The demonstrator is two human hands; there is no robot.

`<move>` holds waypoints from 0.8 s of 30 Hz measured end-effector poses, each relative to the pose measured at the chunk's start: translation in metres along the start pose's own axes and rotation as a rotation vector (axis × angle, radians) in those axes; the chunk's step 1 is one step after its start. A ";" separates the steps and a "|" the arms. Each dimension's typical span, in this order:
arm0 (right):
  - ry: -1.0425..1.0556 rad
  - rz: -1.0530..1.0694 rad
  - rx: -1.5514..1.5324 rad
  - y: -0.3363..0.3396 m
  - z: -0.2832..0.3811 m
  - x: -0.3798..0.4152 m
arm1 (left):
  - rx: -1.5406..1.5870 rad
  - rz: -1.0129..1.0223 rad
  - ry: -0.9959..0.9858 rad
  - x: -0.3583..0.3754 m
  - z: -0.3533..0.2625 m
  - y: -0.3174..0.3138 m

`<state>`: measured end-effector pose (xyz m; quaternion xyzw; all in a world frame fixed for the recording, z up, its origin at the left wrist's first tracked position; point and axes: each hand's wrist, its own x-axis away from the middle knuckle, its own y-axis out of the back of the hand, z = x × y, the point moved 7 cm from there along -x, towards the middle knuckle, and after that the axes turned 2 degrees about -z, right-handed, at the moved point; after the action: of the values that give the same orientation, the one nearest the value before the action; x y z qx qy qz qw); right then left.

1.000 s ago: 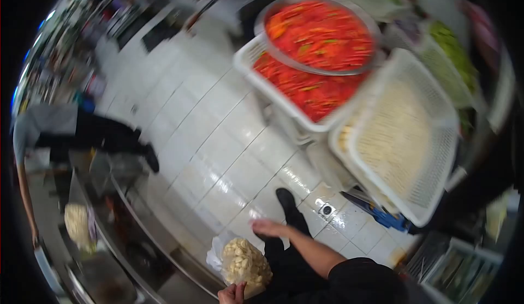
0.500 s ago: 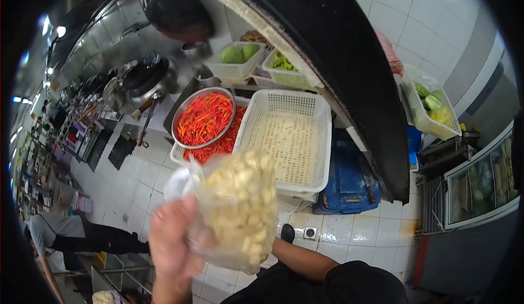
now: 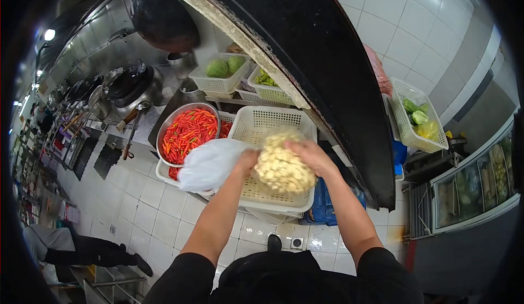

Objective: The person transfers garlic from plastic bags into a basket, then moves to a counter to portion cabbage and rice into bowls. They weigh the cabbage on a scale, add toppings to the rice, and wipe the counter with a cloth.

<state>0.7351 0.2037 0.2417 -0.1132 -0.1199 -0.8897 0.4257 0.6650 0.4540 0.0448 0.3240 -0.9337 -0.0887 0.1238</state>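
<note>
Over a white perforated basket (image 3: 240,124), a bag of peeled garlic cloves (image 3: 285,165) is held between my two hands, slightly smeared by motion. My left hand (image 3: 247,161) is closed at the bag's left side. A puffed, whitish plastic bag (image 3: 210,165) extends leftward from that hand, overlapping the chillies; whether it is part of the garlic bag I cannot tell. My right hand (image 3: 311,156) grips the garlic bag from the right, fingers curled over its upper side. Left of the basket sits a metal bowl heaped with red chillies (image 3: 188,132).
Baskets of cabbages (image 3: 217,68) and green peppers (image 3: 266,80) stand behind. A black hood edge (image 3: 305,47) slants overhead. Woks (image 3: 128,85) line the left counter. A blue box (image 3: 322,208) is below right; a vegetable basket (image 3: 417,115) stands farther right. Another person's legs (image 3: 93,249) show lower left.
The garlic bag has moved away from me, over the basket. My right hand has come up to grip it, and the whitish plastic now spreads out to the left.
</note>
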 end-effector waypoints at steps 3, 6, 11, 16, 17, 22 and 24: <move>0.183 -0.216 0.671 -0.005 0.008 0.020 | 0.250 0.189 0.360 0.016 0.020 -0.014; 0.137 -0.305 0.573 -0.001 -0.022 0.047 | -0.201 0.150 0.210 0.022 -0.011 0.026; 0.114 -0.199 0.702 -0.079 -0.083 0.062 | -0.914 0.414 -0.183 0.028 -0.078 0.019; -0.049 -0.272 0.869 -0.155 -0.090 0.009 | -0.698 0.438 -0.402 -0.072 -0.174 -0.041; -0.071 -0.300 0.860 -0.156 -0.092 0.002 | -0.603 0.417 -0.516 -0.100 -0.164 -0.068; 0.106 -0.197 1.122 -0.166 -0.094 -0.020 | -1.096 0.542 -0.779 -0.141 -0.121 -0.157; 0.116 -0.224 1.150 -0.160 -0.099 -0.018 | -1.153 0.672 -0.618 -0.140 -0.135 -0.154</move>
<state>0.6103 0.2838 0.1243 0.1981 -0.5707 -0.7262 0.3282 0.8997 0.4109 0.1117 -0.1360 -0.7800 -0.6103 0.0261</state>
